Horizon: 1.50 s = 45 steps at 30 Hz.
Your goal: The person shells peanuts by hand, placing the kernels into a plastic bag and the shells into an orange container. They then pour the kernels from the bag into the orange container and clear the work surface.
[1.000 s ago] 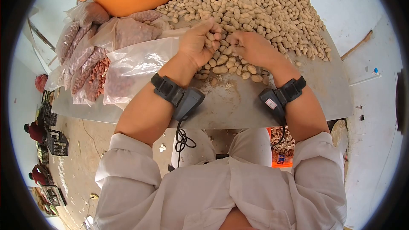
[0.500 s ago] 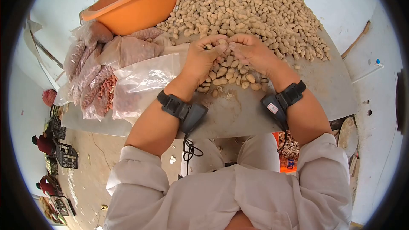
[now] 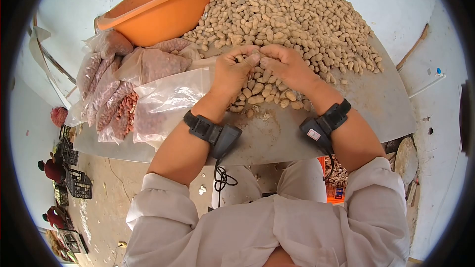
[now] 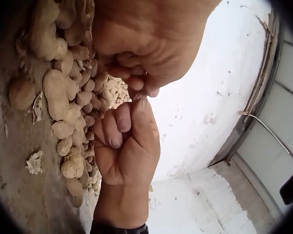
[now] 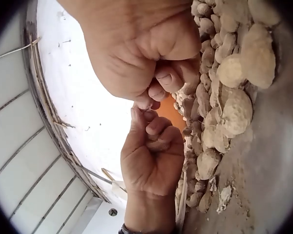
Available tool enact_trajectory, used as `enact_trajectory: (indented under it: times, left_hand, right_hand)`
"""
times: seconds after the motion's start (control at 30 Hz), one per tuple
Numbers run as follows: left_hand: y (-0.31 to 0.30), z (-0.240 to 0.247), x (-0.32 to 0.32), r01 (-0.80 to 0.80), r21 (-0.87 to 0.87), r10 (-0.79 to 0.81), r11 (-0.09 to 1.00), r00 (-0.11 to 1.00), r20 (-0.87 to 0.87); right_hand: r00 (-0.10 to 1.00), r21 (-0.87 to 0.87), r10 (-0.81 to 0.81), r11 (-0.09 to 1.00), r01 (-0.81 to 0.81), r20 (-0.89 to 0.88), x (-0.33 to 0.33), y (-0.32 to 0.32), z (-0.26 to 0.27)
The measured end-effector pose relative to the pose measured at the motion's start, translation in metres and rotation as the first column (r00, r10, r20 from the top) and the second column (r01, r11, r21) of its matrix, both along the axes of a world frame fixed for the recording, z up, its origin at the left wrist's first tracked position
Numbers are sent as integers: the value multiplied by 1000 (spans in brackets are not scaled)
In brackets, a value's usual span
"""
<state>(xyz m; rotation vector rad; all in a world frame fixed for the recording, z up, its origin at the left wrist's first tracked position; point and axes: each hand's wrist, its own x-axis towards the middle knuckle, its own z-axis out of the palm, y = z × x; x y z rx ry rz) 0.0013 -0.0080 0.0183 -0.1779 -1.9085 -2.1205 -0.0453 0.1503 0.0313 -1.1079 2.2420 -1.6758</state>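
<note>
My left hand [image 3: 230, 71] and right hand [image 3: 289, 68] meet fingertip to fingertip above the near edge of a heap of unshelled peanuts [image 3: 297, 15]. Thumbs and forefingers of both pinch a small peanut between them, mostly hidden by the fingertips. Seen from the right wrist, the left hand's other fingers curl over a pale peanut [image 5: 157, 145] in its palm. The left wrist view shows the right hand's remaining fingers [image 4: 115, 129] folded toward its palm. Loose peanuts [image 4: 56, 92] and shell scraps [image 4: 35, 162] lie on the table just under the hands.
Plastic bags of shelled peanuts [image 3: 163, 64] lie left of the hands, beside a flatter clear bag [image 3: 170, 101]. An orange basin [image 3: 163, 12] stands behind them. Below the grey tabletop [image 3: 376, 113], an orange container of shells [image 3: 336, 175] sits at the right.
The hands, apart a second ago with peanuts showing in the left palm, have come together at the fingertips. The head view has shifted slightly, bringing more of the basin into sight.
</note>
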Motion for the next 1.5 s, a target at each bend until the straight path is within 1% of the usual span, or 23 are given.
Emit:
enact_trajectory:
  times: [0.03,0.13,0.23,0.33,0.43,0.53,0.63,0.73,0.83,0.93,1.03,1.13,1.23,1.33,1.37,1.43,1.5]
  left_hand:
    - [0,0,0,-14,-16,14,1000,1000,-9]
    - [0,-4,-4,-39,-112,30,993,996,-85]
    - [0,-6,-4,-44,-81,40,996,998,-51]
    - [2,-8,-6,-22,13,22,1000,999,-44]
    - [3,-9,-6,-18,82,18,996,1000,-1]
    - [3,-6,-4,-15,109,13,994,1000,20]
    - [5,-6,-4,11,162,-13,987,1000,14]
    - [7,-7,-5,26,198,-24,980,1000,-14]
    - [9,-6,-5,12,224,-11,975,1000,-7]
    - [10,-6,-4,12,240,-10,971,1000,-10]
    - [11,-7,-4,18,235,-13,972,1000,-22]
    - [13,-7,-3,1,223,3,975,1000,-19]
    - [11,-8,-3,-8,105,16,994,997,-79]
    - [9,-8,-4,-89,-91,65,992,970,-236]
    - [8,-6,-4,-161,-225,77,961,937,-340]
    - [7,0,-1,-332,-445,54,831,846,-530]
    - [5,-2,-5,-391,-479,23,786,793,-609]
  right_hand:
    - [1000,-43,2,999,-2,4,0,-1,-2]
    - [1000,-51,-16,999,15,-22,0,-3,-5]
    - [993,-18,-49,999,47,-108,-1,-3,-5]
    - [973,-11,-128,992,128,-191,6,-7,0]
    - [953,-46,-168,986,162,-253,2,-10,-6]
    - [980,-88,-163,984,154,-118,3,-11,-8]
    - [981,-108,-182,976,189,69,9,-11,-2]
    - [979,-259,-136,950,173,154,5,-11,-9]
    - [961,-318,-90,932,174,261,6,-13,-11]
    - [882,-468,61,864,188,467,5,-15,-14]
    - [800,-542,175,813,212,574,8,-15,-14]
    - [687,-621,310,740,259,657,7,-17,-17]
    - [590,-663,427,700,264,685,5,-18,-19]
    - [548,-701,494,660,269,676,1,-19,-21]
    - [540,-709,510,655,260,670,-2,-18,-24]
    - [517,-722,542,648,245,662,-4,-18,-27]
    - [491,-711,540,645,279,683,-4,-17,-26]
